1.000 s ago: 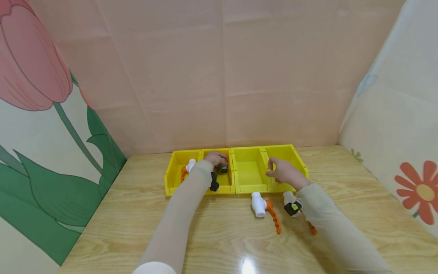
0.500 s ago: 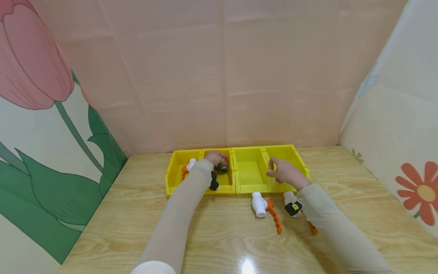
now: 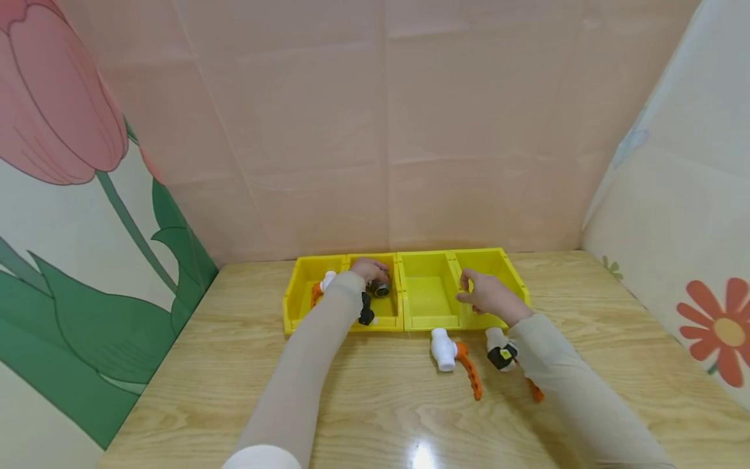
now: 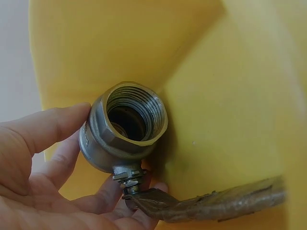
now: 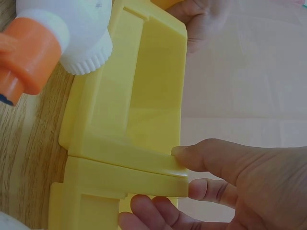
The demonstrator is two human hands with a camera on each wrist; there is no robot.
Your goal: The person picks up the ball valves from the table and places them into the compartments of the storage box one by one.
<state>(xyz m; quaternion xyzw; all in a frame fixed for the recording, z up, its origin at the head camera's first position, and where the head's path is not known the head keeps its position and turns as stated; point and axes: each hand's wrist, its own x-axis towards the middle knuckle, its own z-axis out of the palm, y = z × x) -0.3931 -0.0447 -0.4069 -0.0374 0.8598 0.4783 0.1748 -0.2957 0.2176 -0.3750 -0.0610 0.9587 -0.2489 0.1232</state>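
Note:
My left hand [image 3: 368, 268] reaches into the second yellow bin [image 3: 388, 323] from the left and holds a metal ball valve [image 4: 108, 139] between thumb and fingers. The threaded opening faces the wrist camera, and a brown-wrapped lever handle [image 4: 225, 201] extends to the right. Beside that hand lies a black-handled valve [image 3: 366, 311], partly hidden by the sleeve. My right hand [image 3: 491, 296] is at the divider between the two right-hand bins. In the right wrist view its thumb and fingers pinch the adjoining yellow bin walls [image 5: 139, 170] from both sides.
A white valve with an orange handle [image 3: 443, 352] lies in front of the bins. To its right is a valve with a black part [image 3: 500, 355], partly under the right sleeve. Another white-and-orange valve [image 3: 327, 281] sits in the leftmost bin. A pink backdrop [image 3: 387, 163] stands behind.
Both hands stay in place, and the valves and bins look unmoved. The head view has shifted only very slightly.

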